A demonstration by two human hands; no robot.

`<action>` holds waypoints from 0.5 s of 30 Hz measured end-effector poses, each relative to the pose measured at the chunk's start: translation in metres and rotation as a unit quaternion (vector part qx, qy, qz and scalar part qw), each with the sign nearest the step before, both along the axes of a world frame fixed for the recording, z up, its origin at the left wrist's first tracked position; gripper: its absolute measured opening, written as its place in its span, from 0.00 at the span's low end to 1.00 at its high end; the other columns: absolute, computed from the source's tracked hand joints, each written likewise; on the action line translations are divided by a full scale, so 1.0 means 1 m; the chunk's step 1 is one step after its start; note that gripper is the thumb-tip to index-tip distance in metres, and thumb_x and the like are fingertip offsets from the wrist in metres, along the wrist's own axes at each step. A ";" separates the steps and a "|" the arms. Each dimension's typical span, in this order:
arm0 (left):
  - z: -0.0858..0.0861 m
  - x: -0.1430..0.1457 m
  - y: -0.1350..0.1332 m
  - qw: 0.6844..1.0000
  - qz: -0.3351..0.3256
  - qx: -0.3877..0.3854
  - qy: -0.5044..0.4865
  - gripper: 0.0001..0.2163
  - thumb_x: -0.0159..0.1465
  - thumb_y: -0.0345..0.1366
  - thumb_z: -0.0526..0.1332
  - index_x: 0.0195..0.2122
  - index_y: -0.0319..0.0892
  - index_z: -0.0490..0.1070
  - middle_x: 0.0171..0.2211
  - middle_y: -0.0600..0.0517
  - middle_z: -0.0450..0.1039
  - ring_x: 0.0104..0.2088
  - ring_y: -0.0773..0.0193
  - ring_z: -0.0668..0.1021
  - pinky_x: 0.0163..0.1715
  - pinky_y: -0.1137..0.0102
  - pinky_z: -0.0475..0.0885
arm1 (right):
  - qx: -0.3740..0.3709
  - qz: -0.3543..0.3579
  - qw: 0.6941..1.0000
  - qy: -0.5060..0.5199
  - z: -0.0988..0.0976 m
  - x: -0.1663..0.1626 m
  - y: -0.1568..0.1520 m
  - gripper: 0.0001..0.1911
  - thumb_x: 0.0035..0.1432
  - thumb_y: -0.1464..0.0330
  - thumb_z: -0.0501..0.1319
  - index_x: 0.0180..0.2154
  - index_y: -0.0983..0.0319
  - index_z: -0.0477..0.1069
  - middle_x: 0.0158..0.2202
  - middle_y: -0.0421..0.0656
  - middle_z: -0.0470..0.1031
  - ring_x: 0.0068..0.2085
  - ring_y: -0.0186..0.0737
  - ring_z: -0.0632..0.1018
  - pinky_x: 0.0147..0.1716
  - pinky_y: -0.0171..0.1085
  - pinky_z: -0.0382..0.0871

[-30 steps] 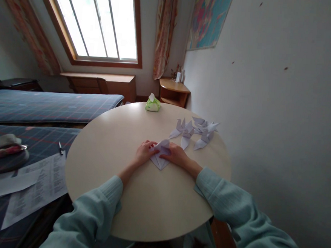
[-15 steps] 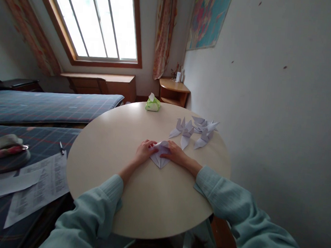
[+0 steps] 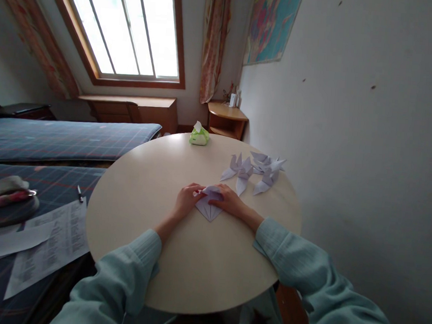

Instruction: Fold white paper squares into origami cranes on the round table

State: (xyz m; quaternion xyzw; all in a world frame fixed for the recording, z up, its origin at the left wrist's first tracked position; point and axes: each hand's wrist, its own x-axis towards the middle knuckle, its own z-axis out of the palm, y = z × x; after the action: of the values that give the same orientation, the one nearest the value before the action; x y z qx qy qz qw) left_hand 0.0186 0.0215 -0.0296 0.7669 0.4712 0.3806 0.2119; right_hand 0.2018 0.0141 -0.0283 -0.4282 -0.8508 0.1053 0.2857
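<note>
A partly folded sheet of pale paper (image 3: 209,208) lies on the round table (image 3: 179,268), its pointed corner toward me and its far edge lifted. My left hand (image 3: 187,198) pinches the paper's left edge between thumb and fingers. From the other side, my right hand (image 3: 228,200) grips the right part, thumb across the top face. The far fingertips of the right hand are partly hidden by the paper. Just beyond my right hand are several folded paper cranes (image 3: 245,171) in the same pale paper.
At the table's far edge sits a green tissue pack (image 3: 199,135). Printed sheets (image 3: 53,244) and a pen (image 3: 79,193) lie on the plaid bed (image 3: 62,181) to the left. A white wall (image 3: 363,167) rises close by on the right.
My left hand has shifted slightly at the paper's left edge, its thumb drawn back a little. The paper has moved slightly toward me. My right hand stays nearly in place.
</note>
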 end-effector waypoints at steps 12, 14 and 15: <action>0.002 0.002 0.006 0.995 -0.034 -0.081 -0.049 0.17 0.50 0.36 0.62 0.42 0.44 0.71 0.31 0.53 0.73 0.24 0.72 0.69 0.23 0.77 0.64 | -0.025 -0.040 0.999 0.010 0.002 -0.005 0.003 0.21 0.44 0.65 0.64 0.41 0.64 0.67 0.40 0.46 0.70 0.43 0.42 0.70 0.43 0.40 0.63; 0.003 0.001 0.008 0.992 -0.052 -0.099 -0.053 0.17 0.51 0.39 0.61 0.43 0.42 0.71 0.29 0.53 0.72 0.21 0.73 0.66 0.21 0.77 0.62 | -0.034 -0.043 0.998 0.010 0.004 -0.006 0.003 0.22 0.43 0.65 0.64 0.43 0.64 0.66 0.41 0.47 0.70 0.43 0.42 0.70 0.43 0.40 0.63; 0.004 0.000 0.008 0.990 -0.062 -0.110 -0.057 0.18 0.51 0.40 0.60 0.43 0.42 0.71 0.29 0.53 0.72 0.20 0.74 0.64 0.19 0.78 0.61 | -0.036 -0.042 0.998 0.008 0.004 -0.006 0.003 0.23 0.43 0.65 0.64 0.43 0.64 0.66 0.41 0.47 0.70 0.43 0.42 0.70 0.43 0.40 0.63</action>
State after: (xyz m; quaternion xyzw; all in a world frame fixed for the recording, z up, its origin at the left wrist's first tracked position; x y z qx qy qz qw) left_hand 0.0187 0.0299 -0.0260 0.7437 0.4488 0.3562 0.3444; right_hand 0.1959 0.0176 -0.0242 -0.4729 -0.8252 0.1276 0.2812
